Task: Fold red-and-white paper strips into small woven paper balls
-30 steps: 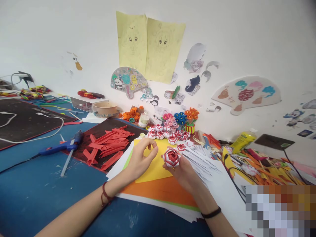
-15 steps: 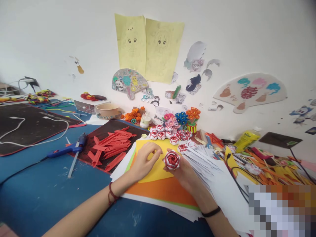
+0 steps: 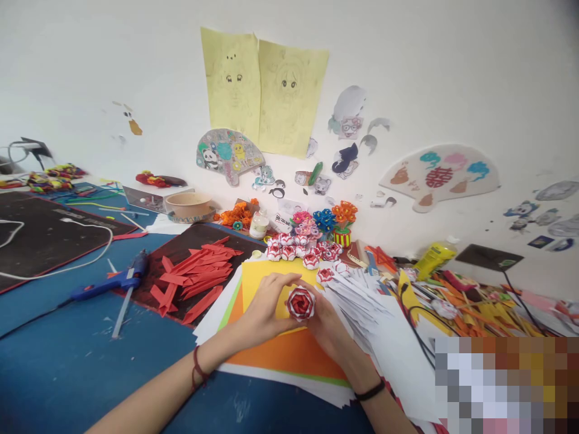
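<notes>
Blue bench [image 3: 149, 374], left end: dark mat [image 3: 43, 235], printed lettering too blurred to read. Next: blue glue gun [image 3: 106, 286], red folded strips [image 3: 199, 274]. Left hand [image 3: 265, 304]: thumb and fingers curved, gap between them, at the flower's left side; contact cannot be confirmed. Paper flower [image 3: 301, 303]: between the hands, above the yellow sheet [image 3: 253, 280]. Right hand [image 3: 329, 322]: gripping its right side; maintain light pressure to avoid crushing folds. Wall, right: fan [image 3: 438, 175] bearing red double-happiness character.
</notes>
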`<action>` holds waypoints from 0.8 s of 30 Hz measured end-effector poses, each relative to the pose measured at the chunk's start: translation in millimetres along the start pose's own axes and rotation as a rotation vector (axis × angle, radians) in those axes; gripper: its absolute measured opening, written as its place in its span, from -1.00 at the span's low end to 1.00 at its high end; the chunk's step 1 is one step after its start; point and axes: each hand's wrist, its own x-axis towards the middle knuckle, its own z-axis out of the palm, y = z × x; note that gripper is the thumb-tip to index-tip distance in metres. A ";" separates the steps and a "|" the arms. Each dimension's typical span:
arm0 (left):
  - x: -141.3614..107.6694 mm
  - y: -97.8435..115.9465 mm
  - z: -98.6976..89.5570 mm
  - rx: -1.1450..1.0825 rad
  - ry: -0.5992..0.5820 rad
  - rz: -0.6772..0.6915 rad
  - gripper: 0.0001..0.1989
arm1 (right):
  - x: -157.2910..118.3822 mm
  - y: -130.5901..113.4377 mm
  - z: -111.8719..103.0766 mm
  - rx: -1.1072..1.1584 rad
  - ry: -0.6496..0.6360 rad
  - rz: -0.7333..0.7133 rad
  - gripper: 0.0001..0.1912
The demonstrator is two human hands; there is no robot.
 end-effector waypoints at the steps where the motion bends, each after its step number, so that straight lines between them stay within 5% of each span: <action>1: 0.5 -0.8 -0.5 0.011 0.016 0.007 -0.32 | 0.3 -0.4 -0.6 0.003 -0.004 0.000 -0.46; 9: 5.2 -17.0 -9.6 0.250 0.107 0.003 -0.54 | 3.0 -4.2 -3.4 -0.081 0.103 0.046 -0.51; 15: 9.6 -28.6 -13.1 0.225 0.201 -0.168 -0.38 | 2.9 -1.6 -2.9 -0.180 0.167 0.040 -0.52; 24: 12.3 -35.1 -14.7 0.201 0.209 -0.224 -0.30 | 2.4 -2.4 -1.9 -0.234 0.232 -0.009 -0.55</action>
